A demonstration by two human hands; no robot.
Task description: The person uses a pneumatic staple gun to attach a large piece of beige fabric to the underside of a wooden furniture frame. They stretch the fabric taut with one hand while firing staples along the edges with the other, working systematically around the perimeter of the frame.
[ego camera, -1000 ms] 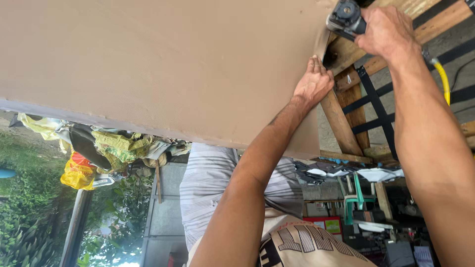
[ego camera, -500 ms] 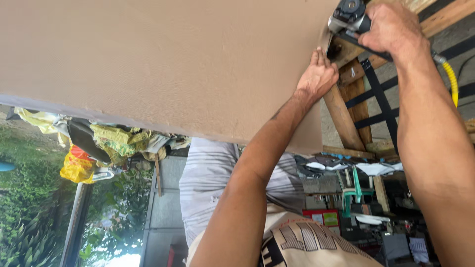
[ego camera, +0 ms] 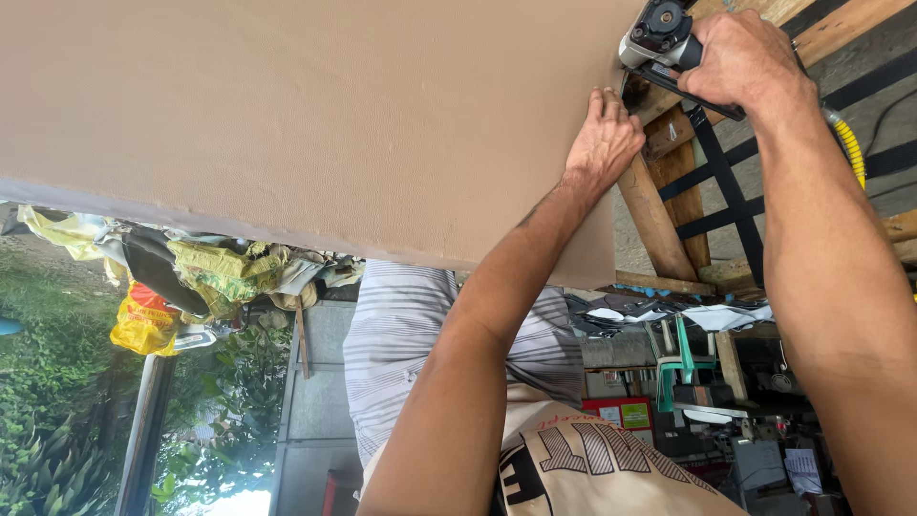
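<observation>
A large tan fabric-covered panel (ego camera: 306,115) fills the upper left of the head view. My left hand (ego camera: 604,139) presses the fabric's edge against the panel's right end, fingers curled over it. My right hand (ego camera: 740,57) grips a black and silver staple gun (ego camera: 659,33) at the top, its nose set against the fabric edge just above my left hand. A yellow coiled air hose (ego camera: 848,143) runs from the tool behind my right forearm. A wooden frame (ego camera: 659,210) with black webbing straps (ego camera: 726,182) shows to the right of the panel.
Another person in a striped shirt (ego camera: 401,334) stands behind the panel. Crumpled yellow bags and cloth (ego camera: 191,277) hang at left before green plants (ego camera: 57,401). A green chair (ego camera: 683,358) and cluttered workshop shelves (ego camera: 745,430) lie at lower right.
My right hand has shifted the staple gun slightly left along the fabric edge. My left hand has stayed pressed against the panel's end.
</observation>
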